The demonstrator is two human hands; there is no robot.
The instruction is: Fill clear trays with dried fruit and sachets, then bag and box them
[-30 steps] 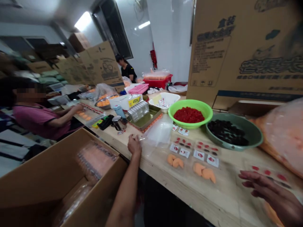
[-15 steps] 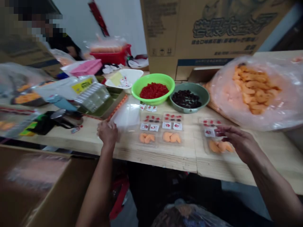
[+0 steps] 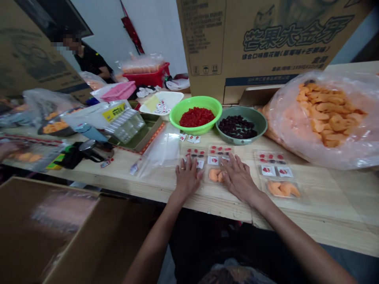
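Note:
My left hand (image 3: 188, 178) lies with fingers spread over the left clear plastic tray (image 3: 194, 151), hiding its lower part. Over the right edge of the middle clear tray (image 3: 221, 149) rests my right hand (image 3: 239, 179), fingers apart, partly covering a white sachet and the orange curved pieces (image 3: 215, 175). Whether either hand grips a tray edge cannot be made out. Farther right, a third clear tray (image 3: 271, 161) holds red and dark pieces, two white sachets (image 3: 276, 171) and orange curved pieces (image 3: 283, 189).
Behind the trays stand a green bowl (image 3: 217, 117) of red pieces and a grey-green bowl (image 3: 260, 128) of dark pieces. A big plastic bag (image 3: 284, 118) of orange pieces lies right. Clear bags (image 3: 161, 154), a kettle-like metal vessel (image 3: 92, 150) and cartons (image 3: 207, 43) surround them. A co-worker (image 3: 94, 63) is back left.
My left hand has moved right from the clear bags onto the left tray. My right hand has left the right tray for the middle one. Two sachets now show in the right tray.

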